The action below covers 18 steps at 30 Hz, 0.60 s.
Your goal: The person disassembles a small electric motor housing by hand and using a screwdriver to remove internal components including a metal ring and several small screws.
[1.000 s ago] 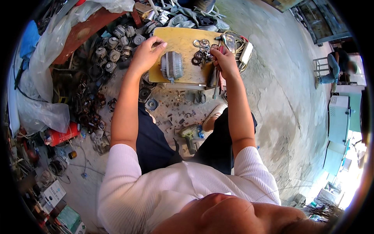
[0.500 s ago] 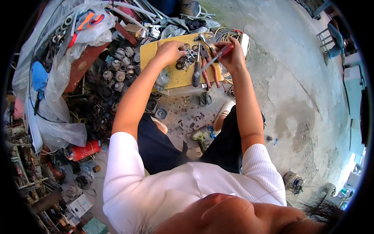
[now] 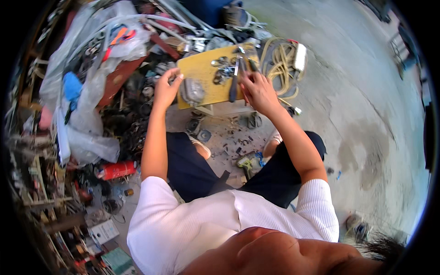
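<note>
My left hand is at the left edge of a yellow board, with thumb and forefinger apart and nothing visible between them. Beside it a clear plastic bag or container lies on the board. My right hand is over the board's right side, its fingers closed at the red-handled pliers, whose handles it partly covers. Just left of the pliers lies a dark-handled tool. Small metal rings and parts lie in a heap mid-board. I see no red screwdriver.
Scrap metal parts and plastic sheeting crowd the left side. A coiled cable with a white power strip lies right of the board. On the floor between my feet is a green power tool; a red cylinder lies at left.
My left hand has left the small metal parts and moved to the board's left edge. My right hand has come down onto the pliers; the red screwdriver it held no longer shows.
</note>
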Tool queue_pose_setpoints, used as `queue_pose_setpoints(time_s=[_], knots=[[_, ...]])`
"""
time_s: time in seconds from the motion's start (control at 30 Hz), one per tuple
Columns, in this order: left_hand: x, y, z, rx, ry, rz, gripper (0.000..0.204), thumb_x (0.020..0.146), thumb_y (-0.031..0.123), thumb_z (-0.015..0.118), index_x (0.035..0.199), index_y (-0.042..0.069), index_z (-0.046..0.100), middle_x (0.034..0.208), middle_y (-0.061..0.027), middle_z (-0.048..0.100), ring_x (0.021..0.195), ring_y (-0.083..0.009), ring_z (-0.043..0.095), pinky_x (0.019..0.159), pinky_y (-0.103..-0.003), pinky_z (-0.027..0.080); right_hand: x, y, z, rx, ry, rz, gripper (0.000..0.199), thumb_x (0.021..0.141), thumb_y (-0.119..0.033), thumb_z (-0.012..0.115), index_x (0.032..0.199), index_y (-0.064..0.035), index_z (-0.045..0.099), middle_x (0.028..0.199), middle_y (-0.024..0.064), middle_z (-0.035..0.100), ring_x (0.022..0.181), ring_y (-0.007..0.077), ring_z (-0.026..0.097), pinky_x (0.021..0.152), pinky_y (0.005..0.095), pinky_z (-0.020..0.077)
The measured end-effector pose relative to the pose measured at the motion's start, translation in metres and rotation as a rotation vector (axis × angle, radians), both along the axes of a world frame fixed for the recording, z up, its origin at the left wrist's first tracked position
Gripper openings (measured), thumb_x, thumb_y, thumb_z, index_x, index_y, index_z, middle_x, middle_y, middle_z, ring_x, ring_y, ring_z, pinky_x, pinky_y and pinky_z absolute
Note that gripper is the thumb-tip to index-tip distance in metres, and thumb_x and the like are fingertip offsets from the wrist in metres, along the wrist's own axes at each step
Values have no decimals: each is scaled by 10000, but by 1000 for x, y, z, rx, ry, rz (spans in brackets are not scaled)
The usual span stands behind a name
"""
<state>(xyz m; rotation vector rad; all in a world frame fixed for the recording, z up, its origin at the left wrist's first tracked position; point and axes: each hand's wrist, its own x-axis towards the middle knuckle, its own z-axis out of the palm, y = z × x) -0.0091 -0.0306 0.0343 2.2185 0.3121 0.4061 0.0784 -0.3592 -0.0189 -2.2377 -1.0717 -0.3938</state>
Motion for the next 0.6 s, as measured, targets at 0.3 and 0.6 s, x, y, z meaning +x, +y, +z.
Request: queue_pose_setpoints(time_s=[0.3,0.6], knots=[[-96,4,30,-114,169,226,459,931,301,670,1311,59,587,1300,-137,607,1237,-279,561,1003,-420,457,-15,1,-7,-202,-18,-90,608,757,-521,738,1215,-141,613,1352,120,507,1174,293,491,929,449,366],[-77,19,4,-239,0,106,459,932,259,681,1316,36,563,1137,-60,626,1032,-148,614,904,-305,478,-12,20,2,-118,32,-138,581,816,-470,716,1267,-124,598,1255,133,559,1174,332,509,976,497,353]])
